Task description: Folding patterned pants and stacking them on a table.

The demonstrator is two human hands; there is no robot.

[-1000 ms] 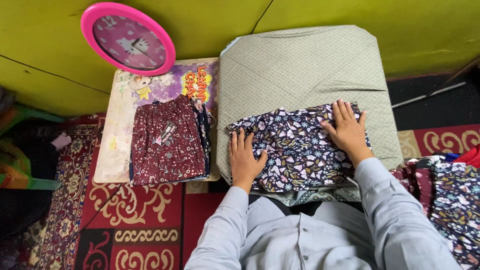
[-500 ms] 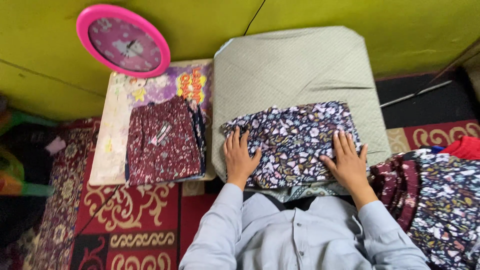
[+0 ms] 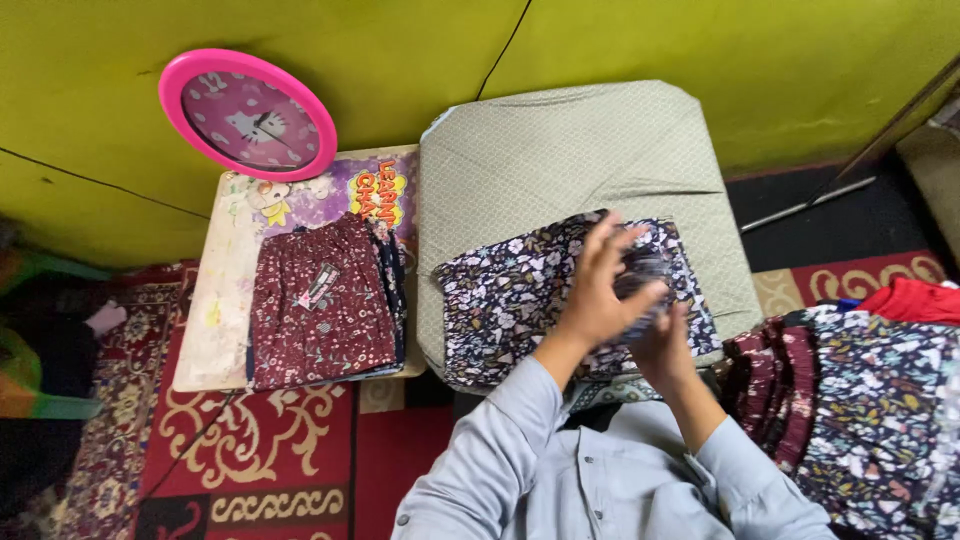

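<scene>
Green wall point(image 3: 700, 50) runs across the top, with red patterned carpet point(image 3: 290, 450) below it. At far left lies a dark heap with green fabric point(image 3: 40, 400), too dim for me to name. A pink clock point(image 3: 248, 113) leans against the wall. Just under it sits a chart board point(image 3: 225, 290), and on that board rests a maroon folded garment point(image 3: 320, 305) with a small tag on top; darker cloth edges show along its right side.

Right of the board stands a grey padded board point(image 3: 580, 150). On its near half lies the navy floral garment point(image 3: 500, 295), spread flat, its left part bare, its right part under my hands.

My left hand point(image 3: 597, 290) reaches across over the garment's right half, fingers spread and lifted, palm turned toward the other hand. It touches something small and blurred point(image 3: 640, 275) at the fingertips, which I cannot make out. My right hand point(image 3: 660, 345) sits just below and right of it, curled, close against the same blurred spot; whether it grips cloth I cannot tell. Both grey sleeves point(image 3: 520, 430) come up from the bottom edge.

At far right a pile of floral clothes point(image 3: 870, 400) rests on the carpet, with a red piece point(image 3: 915, 298) on its upper edge. A thin rod point(image 3: 810, 195) lies on the dark floor beyond.
</scene>
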